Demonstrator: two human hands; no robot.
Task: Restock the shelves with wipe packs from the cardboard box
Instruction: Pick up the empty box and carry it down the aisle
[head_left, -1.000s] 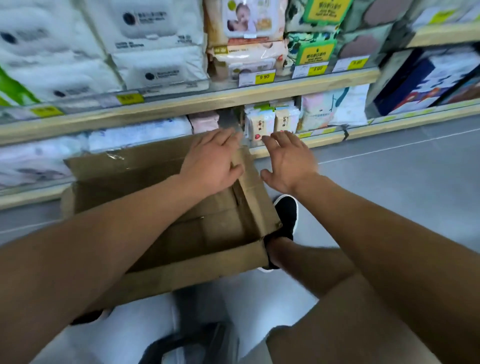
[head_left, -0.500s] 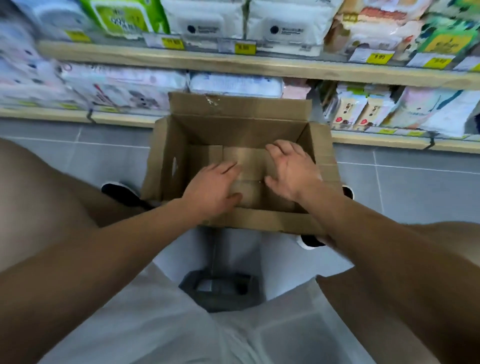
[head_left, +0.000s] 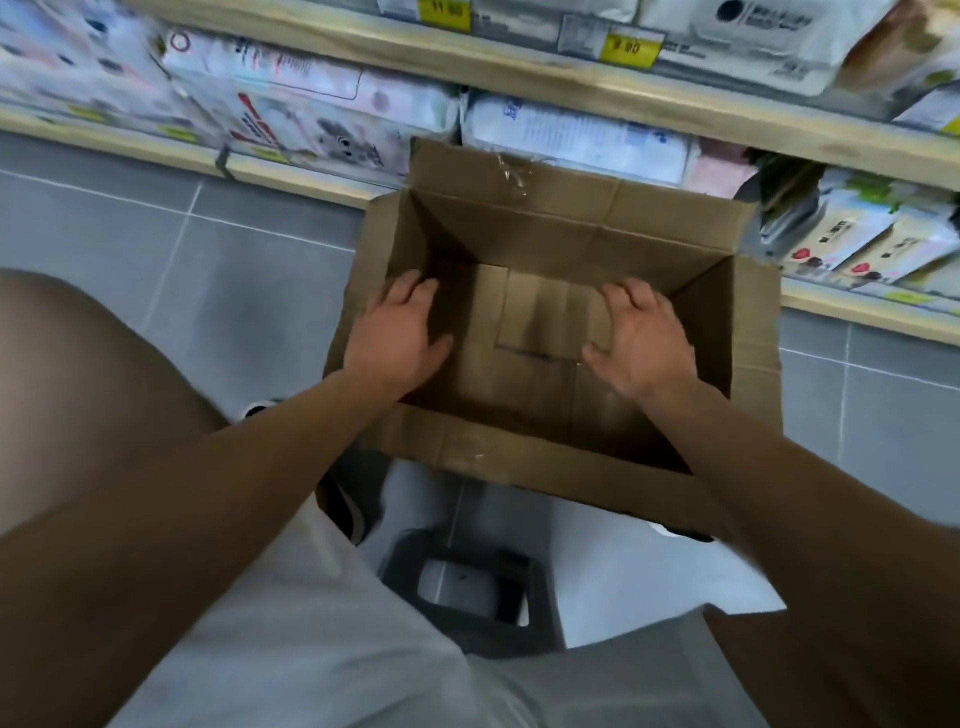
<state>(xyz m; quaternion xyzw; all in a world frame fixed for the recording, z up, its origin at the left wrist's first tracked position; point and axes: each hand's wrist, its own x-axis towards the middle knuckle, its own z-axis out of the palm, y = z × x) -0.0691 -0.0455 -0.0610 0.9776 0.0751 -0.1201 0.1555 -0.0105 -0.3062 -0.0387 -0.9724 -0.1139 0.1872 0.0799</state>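
Both bare forearms stretch forward and down, converging a little toward the middle. The left hand (head_left: 397, 332) is palm down, fingers straight and loosely together, thumb spread toward the centre, holding nothing. The right hand (head_left: 644, 338) mirrors it well apart on the other side, palm down, fingers relaxed and slightly bent, thumb angled inward, and it too grips nothing at all.

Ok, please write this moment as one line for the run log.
cardboard box: open, no packs visible inside | left hand: open, inside box | right hand: open, inside box | shelves: stocked
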